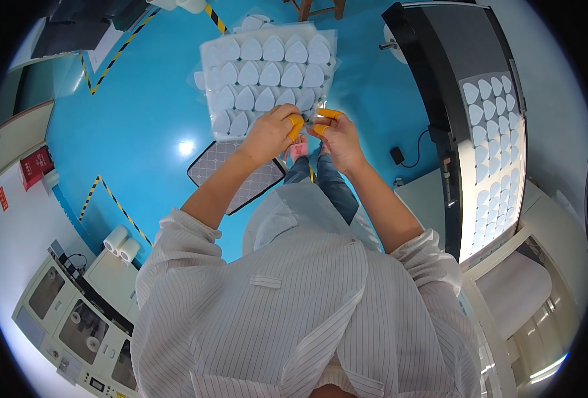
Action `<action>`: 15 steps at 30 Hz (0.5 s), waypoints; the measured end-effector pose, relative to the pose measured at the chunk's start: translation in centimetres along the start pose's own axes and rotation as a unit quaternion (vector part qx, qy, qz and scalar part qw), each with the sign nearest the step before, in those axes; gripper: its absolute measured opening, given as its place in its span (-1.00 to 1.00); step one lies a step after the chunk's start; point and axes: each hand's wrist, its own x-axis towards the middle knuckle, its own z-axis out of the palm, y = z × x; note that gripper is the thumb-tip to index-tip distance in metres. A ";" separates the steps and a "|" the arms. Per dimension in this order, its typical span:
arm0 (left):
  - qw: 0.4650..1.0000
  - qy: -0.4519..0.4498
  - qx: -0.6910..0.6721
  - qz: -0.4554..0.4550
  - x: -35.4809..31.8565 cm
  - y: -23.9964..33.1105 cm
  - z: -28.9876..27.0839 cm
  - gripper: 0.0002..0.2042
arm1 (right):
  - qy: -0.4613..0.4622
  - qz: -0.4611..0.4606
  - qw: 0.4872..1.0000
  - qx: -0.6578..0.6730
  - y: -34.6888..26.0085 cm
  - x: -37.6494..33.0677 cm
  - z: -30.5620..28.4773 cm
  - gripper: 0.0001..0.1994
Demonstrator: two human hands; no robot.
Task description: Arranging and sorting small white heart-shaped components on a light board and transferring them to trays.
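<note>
A clear plastic sheet (262,58) bears rows of white pieces shaped like rounded triangles, and more such sheets seem to lie under it. At its near right corner my two hands come close together. My left hand (270,132) bends over the near edge with its fingers pinched, yellow finger cots on them. Just beside it my right hand (339,139), also in yellow finger cots, pinches the corner of the clear film between thumb and forefinger. What supports the sheets is hidden beneath them.
On the right a lit conveyor (493,179) carries rows of similar pale pieces. A grey quilted mat (231,174) lies near the stack. White machine cabinets (75,318) stand at lower left, with white rolls (123,243) beside them. A wooden stool (320,9) shows at the top.
</note>
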 end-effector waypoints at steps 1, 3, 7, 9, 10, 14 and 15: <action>1.000 0.010 -0.011 -0.016 0.0 0.0 0.2 -0.83 | 0.029 -0.009 0.999 -0.038 -0.1 -0.2 0.5 -0.64; 0.999 0.018 -0.021 -0.033 -0.1 0.0 0.7 -0.83 | 0.058 -0.017 0.995 -0.074 0.2 -0.3 1.3 -0.62; 0.994 0.071 -0.043 -0.075 0.2 -0.1 1.1 -0.84 | 0.110 -0.044 0.983 -0.143 1.0 0.3 1.3 -0.55; 0.975 0.177 -0.040 -0.129 0.5 -0.9 0.7 -0.85 | 0.118 -0.040 0.986 -0.112 1.5 0.3 0.9 -0.54; 0.951 0.254 -0.048 -0.170 0.6 -1.8 -0.2 -0.86 | 0.127 -0.018 0.982 -0.136 1.8 0.3 0.4 -0.59; 0.843 0.458 0.135 -0.248 -1.0 -9.5 -10.7 -0.89 | 0.102 0.070 0.990 -0.064 1.8 -0.1 -2.0 -0.72; 0.837 0.456 0.180 -0.244 -0.5 -9.7 -14.2 -0.87 | 0.124 0.038 0.990 -0.055 3.0 0.5 -3.9 -0.76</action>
